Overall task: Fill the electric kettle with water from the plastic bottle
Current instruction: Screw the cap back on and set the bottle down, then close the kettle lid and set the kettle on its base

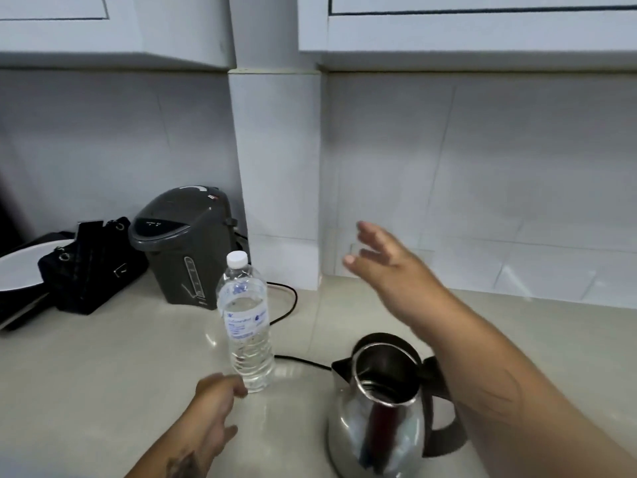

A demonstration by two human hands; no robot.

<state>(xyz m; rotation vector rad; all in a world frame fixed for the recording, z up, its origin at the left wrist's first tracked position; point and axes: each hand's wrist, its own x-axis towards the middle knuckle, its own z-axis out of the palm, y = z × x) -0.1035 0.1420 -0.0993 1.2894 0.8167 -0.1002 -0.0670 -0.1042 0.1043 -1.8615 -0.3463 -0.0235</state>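
Left hand (215,398) beside capped bottle (246,322)

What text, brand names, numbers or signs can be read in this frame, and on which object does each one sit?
None can be quoted as it reads.
Water bottle label: blue logo and lines of print, too blurred to read.
Grey hot water dispenser top panel: small pale markings, too small to read.
Dispenser front gauge: marks, unreadable.
Steel kettle: no text visible.
Black handbag: no text visible.
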